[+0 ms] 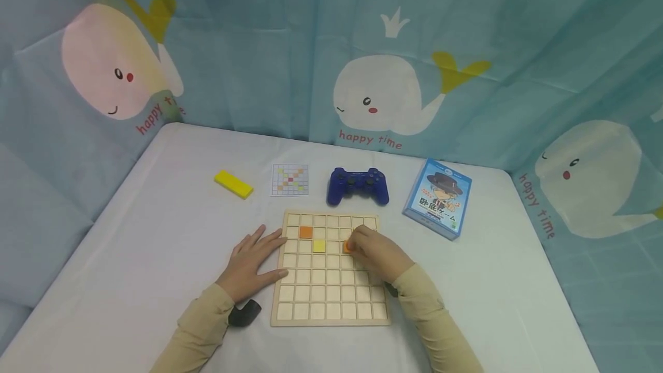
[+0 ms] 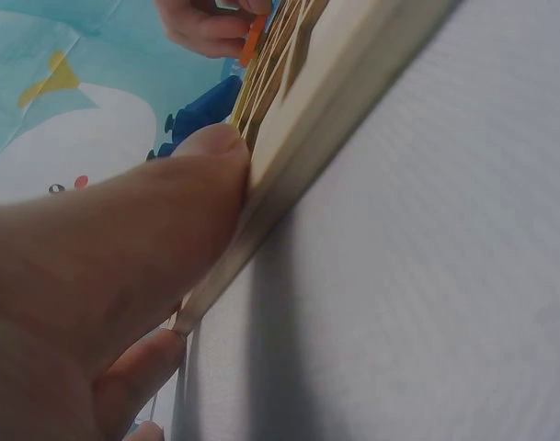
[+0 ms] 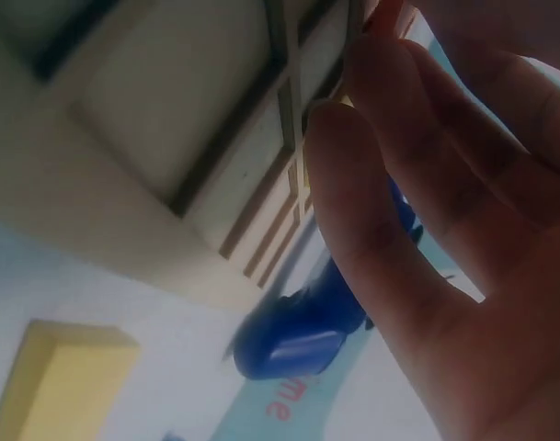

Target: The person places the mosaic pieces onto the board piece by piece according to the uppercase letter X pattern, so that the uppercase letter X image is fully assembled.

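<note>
A square wooden grid board (image 1: 330, 322) lies flat on the table. An orange tile (image 1: 306, 232) sits in a cell near its upper left, with a yellow tile (image 1: 319, 246) one cell lower and to the right. My left hand (image 1: 251, 266) is spread at the board's left side, thumb and fingertips right at the edge; the thumb (image 2: 123, 230) lies against that edge in the left wrist view. My right hand (image 1: 378, 251) pinches a second orange tile (image 1: 346, 247) over the board's upper right part. The fingers partly cover this tile.
Behind the board are a yellow block (image 1: 233, 184), a printed grid card (image 1: 289, 180) and a blue game controller (image 1: 357, 186). A blue box (image 1: 438, 198) with a cartoon figure stands to the right. A whale-patterned curtain (image 1: 290, 73) hangs behind the white table.
</note>
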`<state>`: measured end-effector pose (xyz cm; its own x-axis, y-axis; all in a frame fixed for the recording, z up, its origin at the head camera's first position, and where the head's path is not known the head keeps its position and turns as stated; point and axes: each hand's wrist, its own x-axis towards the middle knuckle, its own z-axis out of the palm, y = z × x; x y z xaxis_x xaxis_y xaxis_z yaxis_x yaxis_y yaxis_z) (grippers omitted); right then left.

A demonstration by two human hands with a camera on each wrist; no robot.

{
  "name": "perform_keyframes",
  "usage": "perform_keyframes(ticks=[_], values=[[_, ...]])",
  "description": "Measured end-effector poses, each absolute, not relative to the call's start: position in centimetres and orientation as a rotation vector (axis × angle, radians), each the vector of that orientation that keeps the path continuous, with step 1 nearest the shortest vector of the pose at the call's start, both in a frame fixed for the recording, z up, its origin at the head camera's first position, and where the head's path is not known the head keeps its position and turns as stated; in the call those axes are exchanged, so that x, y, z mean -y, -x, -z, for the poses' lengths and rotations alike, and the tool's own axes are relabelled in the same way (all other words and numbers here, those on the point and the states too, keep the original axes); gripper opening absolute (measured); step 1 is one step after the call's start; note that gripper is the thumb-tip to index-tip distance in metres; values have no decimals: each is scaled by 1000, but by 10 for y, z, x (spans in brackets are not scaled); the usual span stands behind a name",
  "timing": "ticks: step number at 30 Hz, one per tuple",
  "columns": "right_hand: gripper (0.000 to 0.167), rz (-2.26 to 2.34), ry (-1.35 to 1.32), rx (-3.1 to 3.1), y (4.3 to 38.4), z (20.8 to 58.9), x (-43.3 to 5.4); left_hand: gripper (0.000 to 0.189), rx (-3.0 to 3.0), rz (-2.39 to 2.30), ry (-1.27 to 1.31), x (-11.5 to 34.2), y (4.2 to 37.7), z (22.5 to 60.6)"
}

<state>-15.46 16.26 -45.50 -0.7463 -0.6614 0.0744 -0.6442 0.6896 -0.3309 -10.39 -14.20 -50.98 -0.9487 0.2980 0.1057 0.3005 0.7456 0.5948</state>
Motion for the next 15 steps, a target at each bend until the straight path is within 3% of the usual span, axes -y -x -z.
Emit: perform_keyframes(ticks=[15], values=[[8, 449, 1100, -2858, 158, 459, -156, 68, 2987, 1011, 489, 143, 106, 509]])
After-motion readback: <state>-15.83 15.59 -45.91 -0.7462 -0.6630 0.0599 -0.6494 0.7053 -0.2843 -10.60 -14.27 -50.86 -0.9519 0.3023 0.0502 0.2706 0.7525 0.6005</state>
